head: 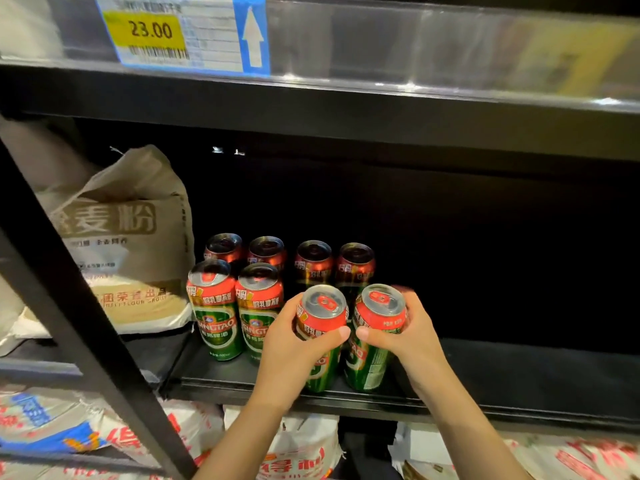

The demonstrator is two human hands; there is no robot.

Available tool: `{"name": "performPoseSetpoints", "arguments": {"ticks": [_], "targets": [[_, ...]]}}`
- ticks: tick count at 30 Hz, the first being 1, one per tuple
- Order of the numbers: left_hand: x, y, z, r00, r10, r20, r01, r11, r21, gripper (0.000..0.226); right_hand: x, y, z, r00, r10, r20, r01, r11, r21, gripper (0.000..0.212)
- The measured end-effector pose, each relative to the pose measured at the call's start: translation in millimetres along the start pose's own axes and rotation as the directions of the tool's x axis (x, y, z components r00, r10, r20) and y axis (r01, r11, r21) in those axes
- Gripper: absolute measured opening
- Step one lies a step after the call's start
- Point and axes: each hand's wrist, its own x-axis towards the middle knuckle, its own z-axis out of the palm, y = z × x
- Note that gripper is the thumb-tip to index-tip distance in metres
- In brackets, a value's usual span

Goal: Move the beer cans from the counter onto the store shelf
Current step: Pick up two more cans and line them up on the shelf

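Low in the frame's centre, both forearms reach up to the front lip of the black shelf. Left hand wraps one beer can, thumb across its red band; right hand wraps a second can, thumb on its near face. Both cans stand upright, just beside each other, bases at or touching the shelf deck near the front edge; contact cannot be confirmed. Step in hand, by my reading: setting this pair down as the front row's continuation. Next move likely calls for seating the bases flat, sliding them left and back to line up with the two front cans, then letting go without tipping. Behind, four more cans form a back row, close enough to be knocked. Left of centre, a flour sack hems the row in; a slanted black post crosses the lower left. Right half of the shelf lies dark and open. Overhead, the upper shelf's rail carries a price tag, limiting lift.
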Motion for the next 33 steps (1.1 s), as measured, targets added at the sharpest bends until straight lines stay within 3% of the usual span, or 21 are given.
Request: {"name": "performPoseSetpoints", "arguments": {"ticks": [11,17,20,25,29,33], "targets": [[8.8,-12.3,7.5,0.996,0.045,-0.075,-0.047,0.998,-0.03,0.06,10.1,10.2,-2.1,1.0,0.024,0.01,-0.024,0.999,0.029,0.057],[11.4,-20.1,10.7,0.994,0.077,-0.073,-0.079,0.996,-0.034,0.065,3.2,25.0,2.6,0.998,-0.03,0.053,0.028,0.999,0.038,0.071],[10.5,-32.9,11.5,0.997,0.077,-0.017,-0.078,0.995,-0.064,0.076,-5.1,50.5,3.1,0.996,0.001,0.092,-0.003,1.0,0.024,0.089],[-0.3,-78.5,6.3,0.999,0.014,0.045,-0.02,0.992,0.126,0.086,-13.0,88.4,7.4,0.998,0.055,-0.017,-0.057,0.988,-0.147,0.101],[-4.2,-104.6,0.3,1.0,0.015,0.008,-0.016,0.959,0.282,0.082,-11.5,91.7,9.3,0.997,0.066,-0.042,-0.071,0.984,-0.161,0.093],[-2.3,-106.0,5.9,0.994,0.01,-0.106,0.018,0.966,0.257,0.068,-13.0,92.8,6.4,0.997,0.062,-0.056,-0.07,0.984,-0.166,0.076]]}}
